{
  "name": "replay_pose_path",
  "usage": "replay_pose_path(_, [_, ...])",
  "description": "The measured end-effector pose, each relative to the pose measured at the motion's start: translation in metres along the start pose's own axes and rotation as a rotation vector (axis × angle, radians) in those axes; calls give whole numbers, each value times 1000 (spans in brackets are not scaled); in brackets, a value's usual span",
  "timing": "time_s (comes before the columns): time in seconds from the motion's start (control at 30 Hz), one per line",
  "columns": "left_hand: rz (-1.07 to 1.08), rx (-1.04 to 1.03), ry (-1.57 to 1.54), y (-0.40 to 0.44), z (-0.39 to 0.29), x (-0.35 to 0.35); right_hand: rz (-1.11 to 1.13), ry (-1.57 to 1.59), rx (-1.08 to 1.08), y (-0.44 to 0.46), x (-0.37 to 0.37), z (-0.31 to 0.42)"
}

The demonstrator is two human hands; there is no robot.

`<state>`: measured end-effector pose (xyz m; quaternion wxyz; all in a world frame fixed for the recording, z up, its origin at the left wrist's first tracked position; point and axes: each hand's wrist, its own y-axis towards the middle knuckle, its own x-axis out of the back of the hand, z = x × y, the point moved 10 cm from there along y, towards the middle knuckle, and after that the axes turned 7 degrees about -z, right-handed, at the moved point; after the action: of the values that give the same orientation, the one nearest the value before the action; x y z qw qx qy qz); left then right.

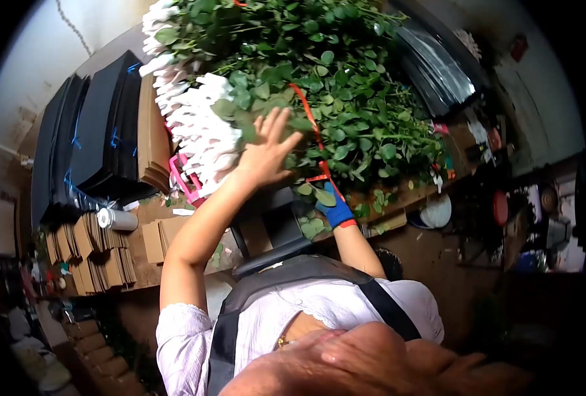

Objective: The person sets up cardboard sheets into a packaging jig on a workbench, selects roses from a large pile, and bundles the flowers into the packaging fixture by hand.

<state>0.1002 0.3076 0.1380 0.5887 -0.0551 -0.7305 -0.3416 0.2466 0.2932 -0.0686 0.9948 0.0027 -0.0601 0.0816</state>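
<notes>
The right hand (338,210), in a blue glove, reaches forward beside a red ribbon (314,125); leaves partly cover its fingers, so its grip cannot be told. Farther and to the left, the bare left hand (270,155) is palm down, fingers spread wide and pointing far, over leafy stems (365,125). These lie on the table (151,212), long axis left to right, their white-sleeved ends (207,135) pointing left.

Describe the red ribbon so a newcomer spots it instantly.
Start at the big leafy heap. Just right of the bare left hand, running down to the gloved right hand, lies a narrow ribbon, its bright red unlike the green leaves.
</notes>
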Motion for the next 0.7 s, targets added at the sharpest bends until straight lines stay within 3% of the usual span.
replay_pose_path(0.07, [-26,-40,-76,-7,-7,5,91,-227,173,-7,14,9])
replay_pose_path(0.1, [130,-79,12,-11,-13,2,124,-333,267,-12,21,15])
replay_pose_path(0.13, [71,-84,-35,-15,-21,16,106,-190,85,-13,31,-10])
replay_pose_path(0.23, [-69,34,91,-20,-24,63,-46,572,-187,-15,54,-52])
replay_pose_path(0.37, [40,300,274,-45,40,70,-451,843,-235,28,48,-1])
replay_pose_path(0.4, [122,352,253,-54,52,65,-526,474,-208,45,54,9])
replay_pose_path(0.43, [64,336,234,-61,54,63,-606,96,-217,61,60,17])
replay_pose_path(0.47, [3,317,217,-71,54,57,-494,-779,-82,82,52,45])
replay_pose_path(0.5, [-50,283,221,-74,47,54,-523,-826,-254,102,48,52])
replay_pose_path(0.53, [-135,264,201,-76,47,45,-711,-1082,-151,123,39,50])
replay_pose_path(0.6, [-233,256,242,-67,52,15,-50,-1057,-261,169,13,-1])
replay_pose_path(0.67, [-246,299,221,-63,53,16,-317,-1149,-138,166,25,20])
replay_pose_path(0.7, [-253,281,210,-66,50,19,-358,-903,-26,150,29,39])
